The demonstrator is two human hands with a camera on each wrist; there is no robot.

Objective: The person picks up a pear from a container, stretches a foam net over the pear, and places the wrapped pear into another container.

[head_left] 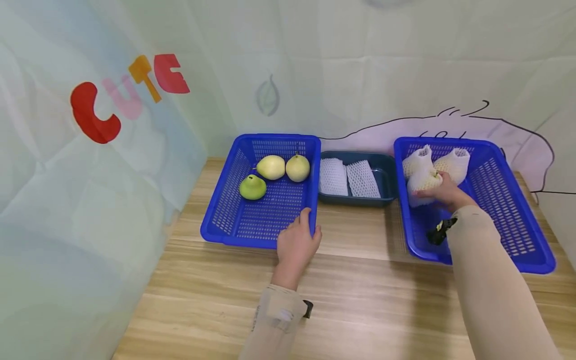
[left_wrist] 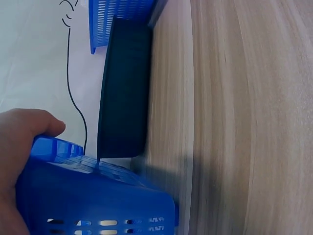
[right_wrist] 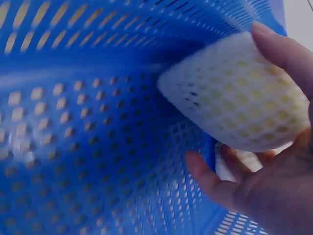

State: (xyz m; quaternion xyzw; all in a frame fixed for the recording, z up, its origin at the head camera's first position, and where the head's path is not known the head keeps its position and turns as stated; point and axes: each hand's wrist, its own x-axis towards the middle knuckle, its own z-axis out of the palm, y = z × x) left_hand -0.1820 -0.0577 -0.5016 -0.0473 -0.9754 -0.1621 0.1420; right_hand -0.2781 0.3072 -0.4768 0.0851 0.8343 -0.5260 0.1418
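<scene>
At its near right corner, the left blue basket [head_left: 258,244] is gripped by my left hand [head_left: 297,240], whose thumb lies over the rim in the left wrist view. Inside that basket are a green pear [head_left: 253,187] and two pale yellow pears, one lying [head_left: 271,167] and one upright [head_left: 298,168]. My right hand [head_left: 443,192] reaches into the right blue basket [head_left: 524,220] and holds a pear in a white foam net [right_wrist: 244,95], thumb on one side and fingers beneath. Other foam-netted pears [head_left: 453,165] lie beside it, partly hidden.
A dark green tray [head_left: 384,175] stands between the baskets, holding white foam nets [head_left: 333,177] laid flat. All of these stand on a wood-grain table [head_left: 360,290]. A printed cloth [head_left: 342,90] hangs behind and along the left side.
</scene>
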